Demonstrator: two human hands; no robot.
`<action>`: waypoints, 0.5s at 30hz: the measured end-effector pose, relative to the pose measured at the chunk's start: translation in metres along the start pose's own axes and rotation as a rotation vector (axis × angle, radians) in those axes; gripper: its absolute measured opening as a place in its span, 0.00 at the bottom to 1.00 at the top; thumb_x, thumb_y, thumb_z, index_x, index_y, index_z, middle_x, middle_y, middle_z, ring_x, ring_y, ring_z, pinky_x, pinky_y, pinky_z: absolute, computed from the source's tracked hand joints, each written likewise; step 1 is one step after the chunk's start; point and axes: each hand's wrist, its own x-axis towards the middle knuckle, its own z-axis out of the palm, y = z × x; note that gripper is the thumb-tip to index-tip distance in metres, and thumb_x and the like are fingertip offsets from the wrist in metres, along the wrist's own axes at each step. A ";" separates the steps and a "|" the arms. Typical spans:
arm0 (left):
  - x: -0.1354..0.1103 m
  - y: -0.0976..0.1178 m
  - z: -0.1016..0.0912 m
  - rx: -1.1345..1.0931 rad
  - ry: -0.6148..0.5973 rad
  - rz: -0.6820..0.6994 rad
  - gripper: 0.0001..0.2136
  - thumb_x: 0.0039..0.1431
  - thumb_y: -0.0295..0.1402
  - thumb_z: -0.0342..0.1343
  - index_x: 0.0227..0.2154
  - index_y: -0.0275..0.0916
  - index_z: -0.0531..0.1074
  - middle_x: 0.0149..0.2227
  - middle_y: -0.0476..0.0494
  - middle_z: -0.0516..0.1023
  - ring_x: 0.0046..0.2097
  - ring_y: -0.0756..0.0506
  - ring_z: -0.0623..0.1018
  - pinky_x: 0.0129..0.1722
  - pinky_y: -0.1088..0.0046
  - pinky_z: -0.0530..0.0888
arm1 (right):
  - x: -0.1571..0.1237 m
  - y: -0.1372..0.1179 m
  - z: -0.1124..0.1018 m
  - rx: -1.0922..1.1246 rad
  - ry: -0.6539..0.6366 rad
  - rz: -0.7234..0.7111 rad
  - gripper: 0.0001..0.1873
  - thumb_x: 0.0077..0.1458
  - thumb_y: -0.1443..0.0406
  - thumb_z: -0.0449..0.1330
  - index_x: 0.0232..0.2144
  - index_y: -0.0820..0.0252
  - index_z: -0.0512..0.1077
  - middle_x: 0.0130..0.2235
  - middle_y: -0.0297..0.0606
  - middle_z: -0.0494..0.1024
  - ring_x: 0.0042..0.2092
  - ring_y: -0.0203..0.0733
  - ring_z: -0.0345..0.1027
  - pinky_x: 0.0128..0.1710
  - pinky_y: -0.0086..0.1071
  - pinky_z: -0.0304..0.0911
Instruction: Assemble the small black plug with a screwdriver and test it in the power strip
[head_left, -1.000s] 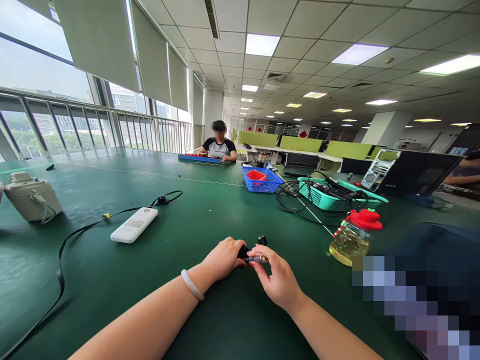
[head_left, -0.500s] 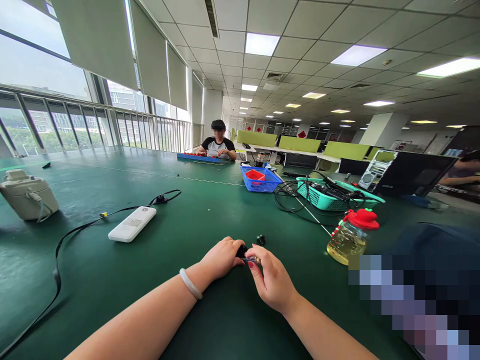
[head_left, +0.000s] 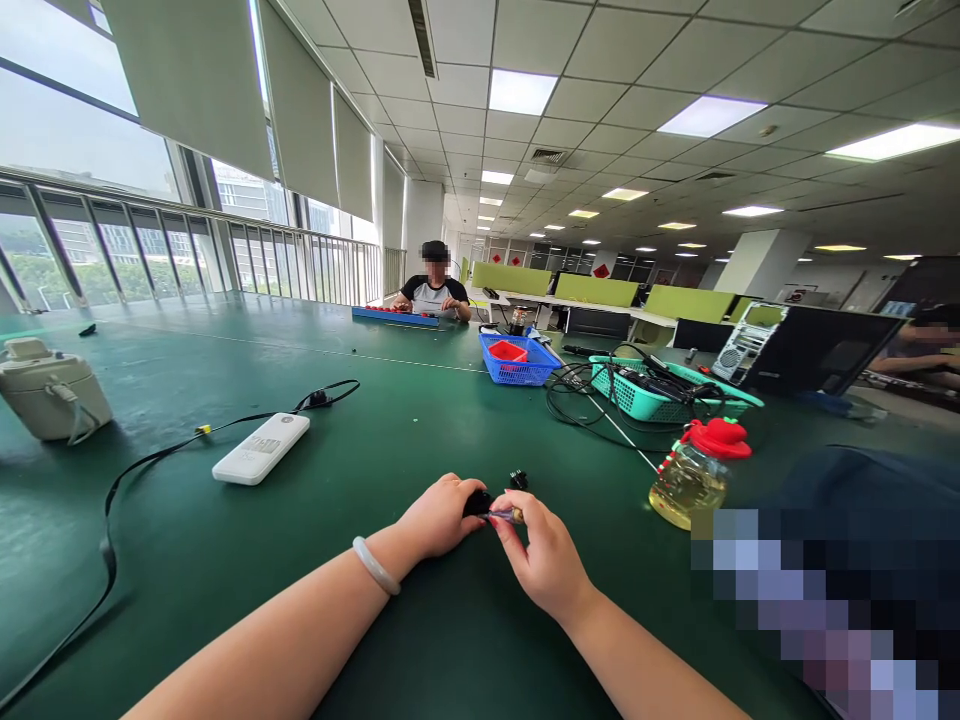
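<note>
My left hand (head_left: 442, 515) is closed around a small black part (head_left: 477, 502), resting low over the green table. Most of that part is hidden by the fingers, so its kind cannot be made out. Between the thumb and fingers of my right hand (head_left: 547, 555) is a thin tool that looks like a small screwdriver (head_left: 506, 515), with a yellowish end. Its narrow tip points left, at the black part; whether they touch is unclear. Just beyond the right fingers lies a little dark cluster (head_left: 518, 480), too small to name.
A white power bank (head_left: 262, 448) and a black cable (head_left: 142, 462) lie left, near a beige container (head_left: 52, 390). To the right stand a red-lidded bottle (head_left: 690, 485), a teal basket (head_left: 630, 400) of cables and a blue basket (head_left: 517, 372). A person (head_left: 433, 285) sits across the table.
The black part has tilted slightly in my left hand, showing more of its dark face. Both hands keep their holds. The whole view has shifted slightly.
</note>
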 end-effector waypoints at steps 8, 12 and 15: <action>0.000 -0.001 0.002 0.006 0.011 0.006 0.19 0.58 0.36 0.56 0.51 0.38 0.69 0.47 0.40 0.78 0.50 0.40 0.74 0.51 0.63 0.70 | 0.000 0.001 0.001 0.013 0.012 -0.028 0.08 0.62 0.69 0.53 0.43 0.53 0.64 0.36 0.36 0.77 0.38 0.42 0.75 0.44 0.38 0.72; 0.000 0.001 0.001 0.001 0.009 0.018 0.19 0.56 0.31 0.55 0.51 0.36 0.69 0.47 0.39 0.78 0.49 0.40 0.74 0.51 0.63 0.71 | 0.002 -0.002 0.002 -0.018 -0.022 -0.082 0.06 0.62 0.68 0.54 0.42 0.53 0.65 0.34 0.36 0.77 0.38 0.44 0.74 0.48 0.44 0.70; 0.000 0.002 0.000 0.005 0.004 0.011 0.19 0.55 0.29 0.55 0.51 0.37 0.69 0.47 0.40 0.78 0.49 0.40 0.74 0.51 0.63 0.70 | 0.003 -0.002 0.002 -0.041 -0.050 -0.090 0.05 0.62 0.67 0.54 0.41 0.53 0.65 0.34 0.36 0.77 0.37 0.44 0.74 0.48 0.46 0.70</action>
